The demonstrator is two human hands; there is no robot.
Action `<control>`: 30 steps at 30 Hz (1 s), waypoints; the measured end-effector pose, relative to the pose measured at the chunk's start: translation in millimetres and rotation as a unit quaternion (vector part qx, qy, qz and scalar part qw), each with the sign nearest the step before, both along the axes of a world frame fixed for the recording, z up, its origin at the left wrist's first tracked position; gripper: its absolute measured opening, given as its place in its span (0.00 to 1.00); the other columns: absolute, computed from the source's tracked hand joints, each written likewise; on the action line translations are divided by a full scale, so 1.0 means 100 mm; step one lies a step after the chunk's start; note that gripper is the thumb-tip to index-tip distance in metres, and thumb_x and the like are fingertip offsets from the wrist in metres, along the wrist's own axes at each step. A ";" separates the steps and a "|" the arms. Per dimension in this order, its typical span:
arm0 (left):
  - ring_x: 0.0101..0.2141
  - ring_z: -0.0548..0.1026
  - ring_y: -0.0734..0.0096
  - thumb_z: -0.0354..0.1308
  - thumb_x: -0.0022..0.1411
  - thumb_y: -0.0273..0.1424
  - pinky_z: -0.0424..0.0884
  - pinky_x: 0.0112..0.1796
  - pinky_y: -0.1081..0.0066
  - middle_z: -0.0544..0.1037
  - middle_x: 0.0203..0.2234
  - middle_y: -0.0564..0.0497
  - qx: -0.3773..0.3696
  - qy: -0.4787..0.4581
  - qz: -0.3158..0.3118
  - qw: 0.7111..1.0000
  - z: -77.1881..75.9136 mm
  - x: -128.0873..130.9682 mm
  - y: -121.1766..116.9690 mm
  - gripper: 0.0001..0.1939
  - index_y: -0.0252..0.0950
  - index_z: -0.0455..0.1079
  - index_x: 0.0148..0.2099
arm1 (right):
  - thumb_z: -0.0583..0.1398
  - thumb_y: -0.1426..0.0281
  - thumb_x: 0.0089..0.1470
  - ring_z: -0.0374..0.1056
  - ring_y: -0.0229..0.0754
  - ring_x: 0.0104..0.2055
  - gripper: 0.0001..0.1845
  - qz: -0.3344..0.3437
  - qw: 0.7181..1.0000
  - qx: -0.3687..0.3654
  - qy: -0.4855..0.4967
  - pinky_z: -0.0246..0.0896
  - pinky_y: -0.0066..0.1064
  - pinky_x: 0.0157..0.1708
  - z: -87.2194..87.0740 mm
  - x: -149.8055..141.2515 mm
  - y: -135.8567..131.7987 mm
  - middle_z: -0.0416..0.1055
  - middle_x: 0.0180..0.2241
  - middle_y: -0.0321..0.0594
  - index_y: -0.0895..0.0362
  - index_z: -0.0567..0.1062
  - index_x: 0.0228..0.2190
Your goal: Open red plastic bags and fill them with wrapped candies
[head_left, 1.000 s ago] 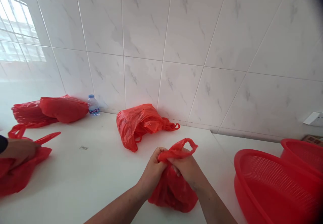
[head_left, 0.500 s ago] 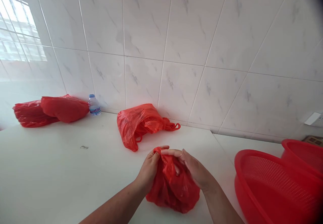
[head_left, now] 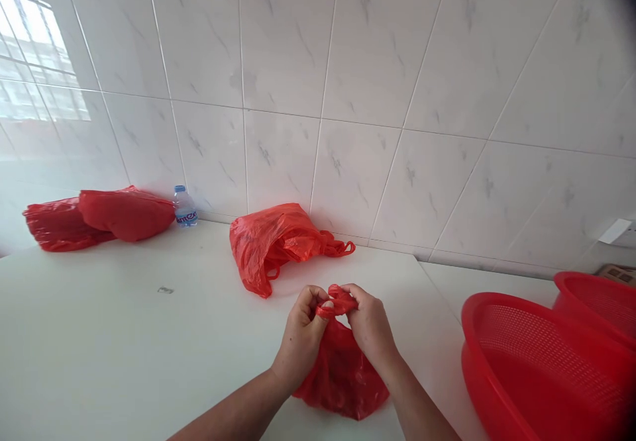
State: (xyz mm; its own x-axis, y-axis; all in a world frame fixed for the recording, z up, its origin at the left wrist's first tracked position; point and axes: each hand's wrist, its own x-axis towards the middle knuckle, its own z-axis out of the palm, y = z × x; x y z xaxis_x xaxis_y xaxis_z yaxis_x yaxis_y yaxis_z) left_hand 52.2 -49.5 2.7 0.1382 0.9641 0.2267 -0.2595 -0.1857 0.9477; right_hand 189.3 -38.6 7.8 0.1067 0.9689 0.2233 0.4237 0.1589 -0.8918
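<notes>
Left hand (head_left: 302,338) and right hand (head_left: 370,325) are pinching top of bag (head_left: 348,385), fingers clamped on it; second bag (head_left: 263,239) is lying beyond them.

This looks like a kitchen or plain workroom, which one unclear, given wall tiles (head_left: 283,44) beyond the hands (head_left: 299,338), a white surface (head_left: 149,361) beneath them and red perforated baskets (head_left: 529,338) to their right.

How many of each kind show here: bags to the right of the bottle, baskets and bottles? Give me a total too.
Bags: 2, the held bag and the loose bag
Baskets: 2, the front basket and the rear basket
Bottle: 1
Total: 5
</notes>
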 end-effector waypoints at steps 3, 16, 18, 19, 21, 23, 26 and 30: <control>0.30 0.67 0.73 0.52 0.60 0.29 0.64 0.32 0.74 0.69 0.29 0.56 0.043 0.037 0.025 0.998 -0.06 0.01 0.01 0.00 0.40 0.63 0.36 | 0.55 0.74 0.44 0.61 0.36 0.24 0.17 0.091 0.988 -0.054 0.116 0.56 0.27 0.25 0.06 0.04 -0.03 0.72 0.28 0.34 0.53 0.77 0.37; 0.27 0.71 0.68 0.50 0.65 0.25 0.65 0.33 0.67 0.78 0.27 0.49 0.523 0.316 -0.073 0.788 0.08 -0.07 -0.47 0.11 0.41 0.74 0.38 | 0.60 0.70 0.41 0.62 0.38 0.22 0.09 -0.040 0.988 -0.062 0.137 0.58 0.32 0.27 -0.46 0.53 0.33 0.71 0.21 0.35 0.58 0.76 0.28; 0.24 0.70 0.70 0.48 0.66 0.26 0.64 0.30 0.68 0.78 0.25 0.50 0.548 0.352 -0.101 0.752 0.13 -0.02 -0.56 0.13 0.41 0.74 0.36 | 0.59 0.70 0.42 0.62 0.39 0.23 0.09 -0.050 0.992 -0.053 0.102 0.58 0.34 0.28 -0.54 0.58 0.36 0.72 0.23 0.36 0.58 0.77 0.28; 0.23 0.69 0.70 0.48 0.65 0.26 0.63 0.29 0.68 0.78 0.24 0.50 0.558 0.360 -0.107 0.740 0.15 0.01 -0.58 0.13 0.40 0.73 0.35 | 0.59 0.70 0.42 0.63 0.40 0.24 0.08 -0.048 0.994 -0.049 0.089 0.58 0.34 0.29 -0.57 0.59 0.36 0.73 0.24 0.36 0.57 0.77 0.28; 0.24 0.71 0.69 0.48 0.65 0.26 0.65 0.30 0.69 0.78 0.26 0.48 0.565 0.362 -0.112 0.733 0.17 0.06 -0.56 0.12 0.38 0.73 0.36 | 0.59 0.69 0.43 0.65 0.41 0.27 0.07 -0.037 0.996 -0.039 0.071 0.59 0.34 0.32 -0.60 0.59 0.35 0.73 0.25 0.36 0.56 0.76 0.27; 0.35 0.74 0.62 0.52 0.63 0.30 0.67 0.40 0.66 0.78 0.35 0.43 0.540 0.361 -0.096 0.754 0.14 0.10 -0.48 0.10 0.37 0.71 0.45 | 0.58 0.65 0.47 0.67 0.42 0.30 0.10 -0.026 0.997 -0.030 0.066 0.61 0.34 0.34 -0.62 0.58 0.33 0.74 0.28 0.36 0.55 0.75 0.31; 0.55 0.63 0.44 0.60 0.55 0.43 0.60 0.51 0.50 0.62 0.59 0.39 0.466 0.422 -0.085 0.773 -0.02 0.11 -0.33 0.29 0.43 0.63 0.57 | 0.55 0.57 0.52 0.69 0.43 0.33 0.19 -0.020 0.997 -0.025 0.072 0.63 0.34 0.35 -0.67 0.58 0.32 0.74 0.32 0.38 0.55 0.73 0.40; 0.50 0.67 0.41 0.62 0.49 0.43 0.68 0.43 0.50 0.58 0.60 0.42 0.399 0.545 -0.161 0.720 -0.23 -0.03 -0.20 0.23 0.44 0.70 0.49 | 0.56 0.52 0.49 0.70 0.45 0.35 0.22 -0.017 0.997 -0.026 0.067 0.64 0.33 0.37 -0.73 0.63 0.37 0.75 0.34 0.40 0.56 0.74 0.36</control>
State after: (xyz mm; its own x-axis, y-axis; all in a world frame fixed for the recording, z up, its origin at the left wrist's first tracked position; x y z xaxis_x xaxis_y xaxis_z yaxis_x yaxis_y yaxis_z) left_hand 49.3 -69.6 -20.3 0.8400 0.4654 0.2790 0.4061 -0.8802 0.2454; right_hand 252.1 -1.5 -64.9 0.1645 0.9742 0.1544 0.3051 0.0986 -0.9472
